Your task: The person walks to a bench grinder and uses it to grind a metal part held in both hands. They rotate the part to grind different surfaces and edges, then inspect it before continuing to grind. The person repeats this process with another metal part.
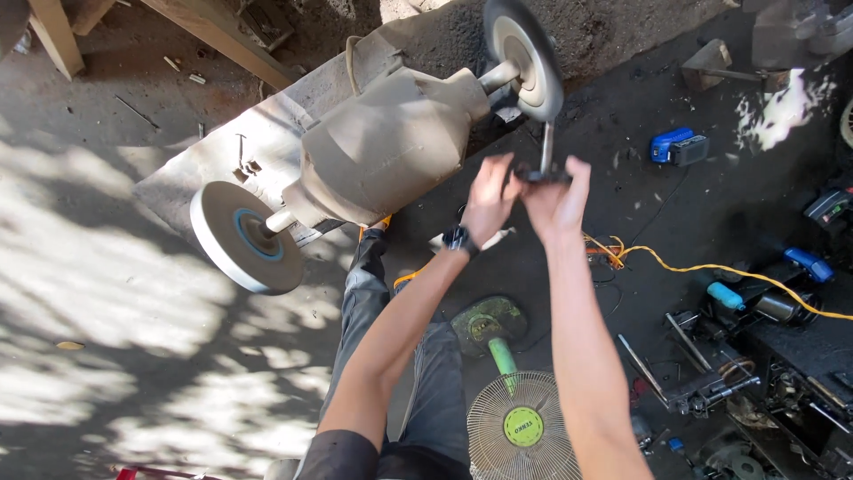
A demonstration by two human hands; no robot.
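Dust-beige grinder (384, 147) body, mounted on pale grey plank (258, 133). Near wheel (244, 237) off-white with blue ring around dark hub; far wheel (526, 55) dark grey rim, cream centre. Black watch (457, 238) on left wrist. Small dark metal part (544, 171) held at far wheel. Grey-blue trousers (418, 356). Fan (517, 425): cream grille, lime-green hub, green stem and base. Yellow-orange cable (711, 267) across black, oily floor (693, 213). Blue-and-black battery (675, 147) on floor. Dappled sunlight over grey concrete (107, 293).
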